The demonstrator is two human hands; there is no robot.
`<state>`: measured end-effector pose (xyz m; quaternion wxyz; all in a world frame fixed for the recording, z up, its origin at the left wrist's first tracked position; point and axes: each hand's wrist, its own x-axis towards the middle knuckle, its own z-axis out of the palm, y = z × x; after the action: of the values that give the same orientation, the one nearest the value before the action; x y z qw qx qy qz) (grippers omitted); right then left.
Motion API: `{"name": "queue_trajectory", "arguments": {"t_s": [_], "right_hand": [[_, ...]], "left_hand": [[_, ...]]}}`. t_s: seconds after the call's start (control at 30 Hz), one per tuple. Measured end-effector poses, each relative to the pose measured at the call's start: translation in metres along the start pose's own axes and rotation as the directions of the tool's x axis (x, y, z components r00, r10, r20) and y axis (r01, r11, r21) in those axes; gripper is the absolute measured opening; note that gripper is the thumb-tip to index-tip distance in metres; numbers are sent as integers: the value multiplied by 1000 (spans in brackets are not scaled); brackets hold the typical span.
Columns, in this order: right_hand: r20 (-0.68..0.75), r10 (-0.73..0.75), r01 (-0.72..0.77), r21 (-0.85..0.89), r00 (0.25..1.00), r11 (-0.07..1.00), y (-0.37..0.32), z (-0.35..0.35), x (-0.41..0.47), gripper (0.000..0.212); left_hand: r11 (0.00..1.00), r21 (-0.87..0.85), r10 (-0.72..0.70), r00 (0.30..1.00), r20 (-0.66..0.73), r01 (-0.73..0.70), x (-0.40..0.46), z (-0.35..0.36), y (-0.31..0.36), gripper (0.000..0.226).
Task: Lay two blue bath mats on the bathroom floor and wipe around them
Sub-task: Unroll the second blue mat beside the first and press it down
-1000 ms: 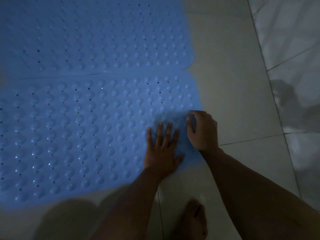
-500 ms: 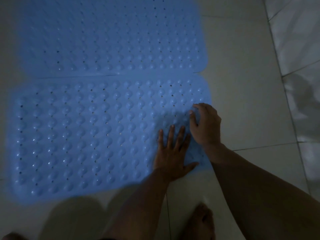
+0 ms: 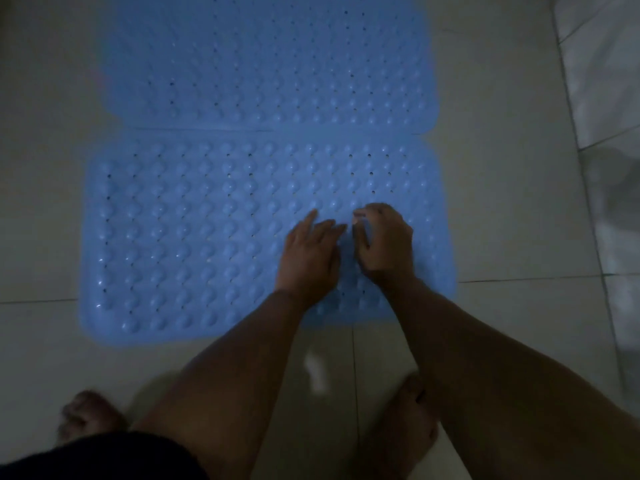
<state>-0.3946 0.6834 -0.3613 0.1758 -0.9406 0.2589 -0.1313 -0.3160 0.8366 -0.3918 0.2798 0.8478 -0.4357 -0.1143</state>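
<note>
Head view, dim light. Near blue mat [image 3: 194, 244] flat on pale tiled floor [image 3: 512, 209], centre frame; far blue mat [image 3: 263, 64] above it in upper centre, long edges touching. Left hand [image 3: 308, 258] flat on near mat, right of centre, fingers spread, holding nothing. Right hand [image 3: 384, 244] just beside it, fingers curled down onto mat surface; pinching mat or only pressing, cannot tell. Bare feet at lower left [image 3: 86, 417] and lower right [image 3: 405, 431] on tiles.

blue bumpy mats [image 3: 214, 237], seemingly pale tiles [image 3: 502, 202]
</note>
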Motion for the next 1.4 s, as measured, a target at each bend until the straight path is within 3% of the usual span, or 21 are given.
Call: {"name": "queue_trajectory", "arguments": {"t_s": [0.07, 0.13, 0.2, 0.27, 0.8, 0.9, 0.97, 1.1, 1.27, 1.4], "right_hand": [[70, 12, -12, -5, 997, 1000, -24, 21, -20, 37], [181, 16, 5, -117, 983, 993, -46, 45, -40, 51], [334, 17, 52, -197, 943, 979, -63, 63, -58, 66], [385, 54, 53, -261, 921, 964, -71, 72, -72, 74], [321, 104, -7, -288, 941, 958, -81, 76, -75, 75], [330, 109, -32, -229, 938, 973, -79, 71, -69, 71], [244, 74, -37, -156, 967, 987, -73, 61, -56, 60], [146, 54, -40, -97, 988, 994, -61, 32, -7, 42], [106, 37, -30, -70, 994, 997, -61, 25, 29, 41], [74, 8, -7, -16, 997, 1000, -63, 39, 35, 37]], "left_hand": [[992, 97, -82, 996, -42, 86, -8, -21, -21, 49], [975, 166, -137, 988, -71, 147, -13, -35, -37, 50], [962, 213, -152, 984, -90, 168, -18, -44, -48, 50], [952, 262, -139, 986, -94, 159, -22, -46, -55, 49], [935, 323, -144, 989, -36, 148, -45, -48, -73, 47], [930, 331, -146, 987, -63, 159, -47, -50, -74, 45], [927, 347, -133, 990, -55, 143, -48, -51, -73, 46], [947, 320, -54, 997, 49, 35, -47, -42, -61, 55], [924, 381, -79, 979, 186, 2, -53, -21, -55, 77], [909, 417, -100, 976, 192, 11, -54, -15, -55, 89]]}}
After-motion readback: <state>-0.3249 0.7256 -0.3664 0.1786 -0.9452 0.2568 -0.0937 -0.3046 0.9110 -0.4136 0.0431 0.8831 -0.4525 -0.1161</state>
